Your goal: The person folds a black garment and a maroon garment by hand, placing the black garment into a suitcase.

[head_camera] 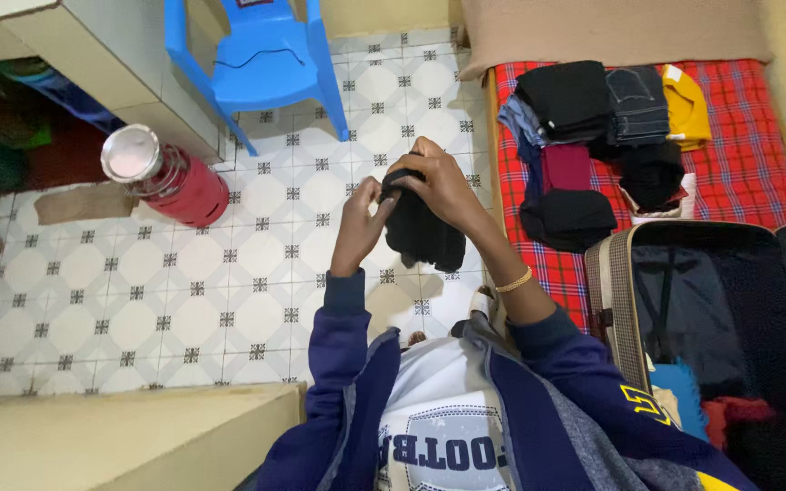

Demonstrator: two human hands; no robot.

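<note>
While both hands were raised over the tiled floor (pixel 229 300), a black garment (pixel 422 232) was held between them: the left hand (pixel 363 218) was pinched on its upper edge, the right hand (pixel 443 182) was closed over its top. Folded clothes (pixel 593 136) were stacked on a red checked bed (pixel 739 173) to the right. An open suitcase (pixel 711 309) was set just beside it. A blue chair (pixel 261 59) and a red cylinder (pixel 170 177) were placed well apart from the hands.
</note>
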